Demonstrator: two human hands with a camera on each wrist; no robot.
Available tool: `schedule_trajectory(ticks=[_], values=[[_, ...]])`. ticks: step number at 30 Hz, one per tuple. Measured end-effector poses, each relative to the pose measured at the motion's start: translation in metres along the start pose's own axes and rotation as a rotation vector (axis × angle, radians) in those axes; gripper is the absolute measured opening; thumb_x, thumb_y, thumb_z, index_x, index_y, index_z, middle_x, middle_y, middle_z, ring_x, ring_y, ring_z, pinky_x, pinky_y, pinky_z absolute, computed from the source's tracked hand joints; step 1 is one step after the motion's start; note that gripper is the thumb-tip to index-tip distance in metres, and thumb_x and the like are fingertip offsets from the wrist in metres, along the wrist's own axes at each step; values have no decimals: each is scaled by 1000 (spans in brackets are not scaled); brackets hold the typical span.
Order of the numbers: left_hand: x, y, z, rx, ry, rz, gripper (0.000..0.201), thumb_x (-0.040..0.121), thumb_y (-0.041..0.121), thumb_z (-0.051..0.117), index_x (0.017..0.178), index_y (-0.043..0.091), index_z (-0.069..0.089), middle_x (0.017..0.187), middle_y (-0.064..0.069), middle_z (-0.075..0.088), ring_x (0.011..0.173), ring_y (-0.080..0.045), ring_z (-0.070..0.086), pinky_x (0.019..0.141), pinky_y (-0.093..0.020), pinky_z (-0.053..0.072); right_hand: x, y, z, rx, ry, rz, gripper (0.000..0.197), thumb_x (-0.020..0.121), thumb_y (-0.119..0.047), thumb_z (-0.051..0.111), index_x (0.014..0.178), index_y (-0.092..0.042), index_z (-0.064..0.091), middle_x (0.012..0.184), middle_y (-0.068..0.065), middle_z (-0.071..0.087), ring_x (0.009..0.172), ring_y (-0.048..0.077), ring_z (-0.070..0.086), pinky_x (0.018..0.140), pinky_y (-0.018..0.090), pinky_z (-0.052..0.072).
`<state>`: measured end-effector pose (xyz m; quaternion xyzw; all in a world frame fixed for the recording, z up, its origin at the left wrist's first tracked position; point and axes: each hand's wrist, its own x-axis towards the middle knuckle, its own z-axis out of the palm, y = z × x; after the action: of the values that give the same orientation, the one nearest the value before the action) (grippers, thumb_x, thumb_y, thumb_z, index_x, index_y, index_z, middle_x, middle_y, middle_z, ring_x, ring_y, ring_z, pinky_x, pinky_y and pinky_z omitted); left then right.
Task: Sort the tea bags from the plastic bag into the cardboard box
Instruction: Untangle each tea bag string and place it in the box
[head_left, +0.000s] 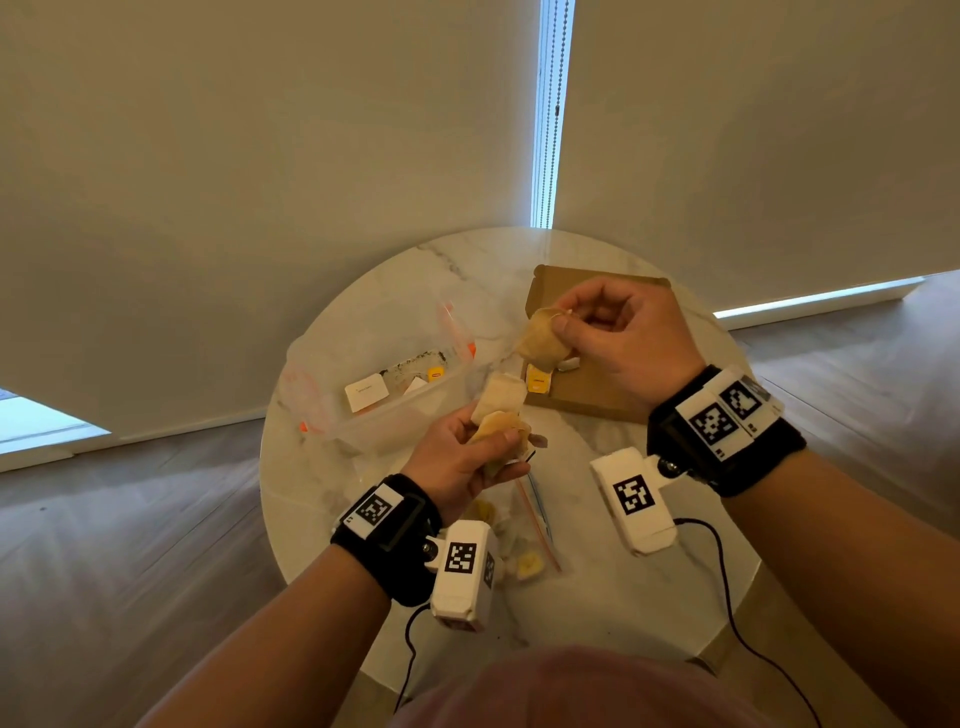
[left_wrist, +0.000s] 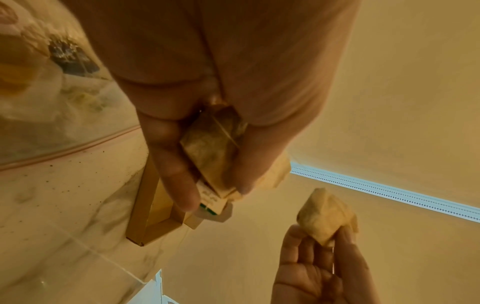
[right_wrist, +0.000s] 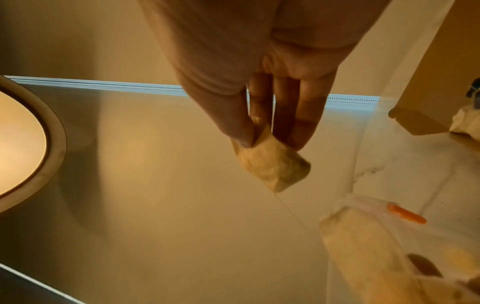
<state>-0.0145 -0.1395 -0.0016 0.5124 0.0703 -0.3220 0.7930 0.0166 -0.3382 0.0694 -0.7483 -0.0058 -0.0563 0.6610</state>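
Note:
My left hand (head_left: 470, 452) grips a bunch of tan tea bags (head_left: 498, 410) above the middle of the round marble table (head_left: 597, 582); the left wrist view shows the tea bags (left_wrist: 215, 148) with their tags between thumb and fingers. My right hand (head_left: 608, 332) pinches a single tea bag (head_left: 540, 340) over the near-left corner of the flat cardboard box (head_left: 587, 387). A thin string runs from that tea bag (right_wrist: 272, 164) toward the left hand's bunch. The zip plastic bag (head_left: 524, 540) lies on the table below my left wrist, with a few tea bags in it.
A clear plastic container (head_left: 384, 384) with white and yellow packets stands left of the box. A yellow tag (head_left: 537, 379) lies in the box. Wrist cameras and cables hang near the table's front edge. Roller blinds hang behind the table.

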Motion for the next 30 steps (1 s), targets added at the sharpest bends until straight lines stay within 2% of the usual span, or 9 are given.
schedule_trajectory(ticks=[3,7,9,11,14,17,20,26,30], values=[[2,0,-1,-18,57,-14,19,92,2,59,111,3,60,94,-14,71,87,-21,71,68,-32,61,-1,4,-3,-104,-10,4,10,85,-3,69,91,-11,70,84,13,69,72,15,64,66,24,56],[4,3,-2,-33,136,-17,17,93,3,59,109,4,62,83,-7,67,75,-17,67,64,-33,61,-6,21,-1,-284,-76,28,12,85,-9,71,85,-21,71,80,-4,71,73,10,65,68,21,55],[4,3,-2,5,138,-13,17,93,3,60,110,5,63,81,-5,68,75,-17,67,63,-33,61,-6,29,-2,-333,-32,41,19,84,-11,72,80,-28,65,75,-6,66,65,6,59,61,19,51],[3,3,0,29,136,-13,16,93,3,60,109,6,63,81,-4,68,75,-16,66,63,-32,61,-5,33,-4,-353,-4,37,23,83,-9,71,77,-27,59,71,-4,62,57,7,53,55,20,48],[1,4,1,46,131,-20,17,93,4,60,110,6,64,84,-5,67,75,-17,66,61,-32,60,-4,35,-5,-340,-47,79,18,86,-5,68,79,-21,68,75,-8,66,51,4,55,53,18,48],[0,4,1,86,130,-33,18,93,6,61,111,8,64,87,-6,65,75,-19,65,60,-31,58,1,34,-9,-326,44,97,11,87,-8,68,93,-15,74,87,-3,71,64,3,62,61,16,54],[-2,4,0,117,130,-50,18,93,6,61,111,8,63,89,-8,63,75,-19,65,59,-32,58,10,29,-18,-333,144,70,15,89,-11,67,101,-17,74,92,-10,70,81,-3,65,75,18,56],[-1,2,-1,143,161,-95,22,93,8,62,115,4,62,93,-12,61,78,-22,64,57,-30,58,19,19,-26,-257,235,-21,24,92,-4,59,93,-24,73,94,-13,70,75,-1,65,68,15,53],[0,3,0,135,171,-101,21,93,8,62,113,5,62,93,-13,61,76,-21,65,56,-30,58,19,25,-27,-338,276,-18,22,92,-7,57,102,-19,74,98,-10,69,83,3,64,75,12,52]])
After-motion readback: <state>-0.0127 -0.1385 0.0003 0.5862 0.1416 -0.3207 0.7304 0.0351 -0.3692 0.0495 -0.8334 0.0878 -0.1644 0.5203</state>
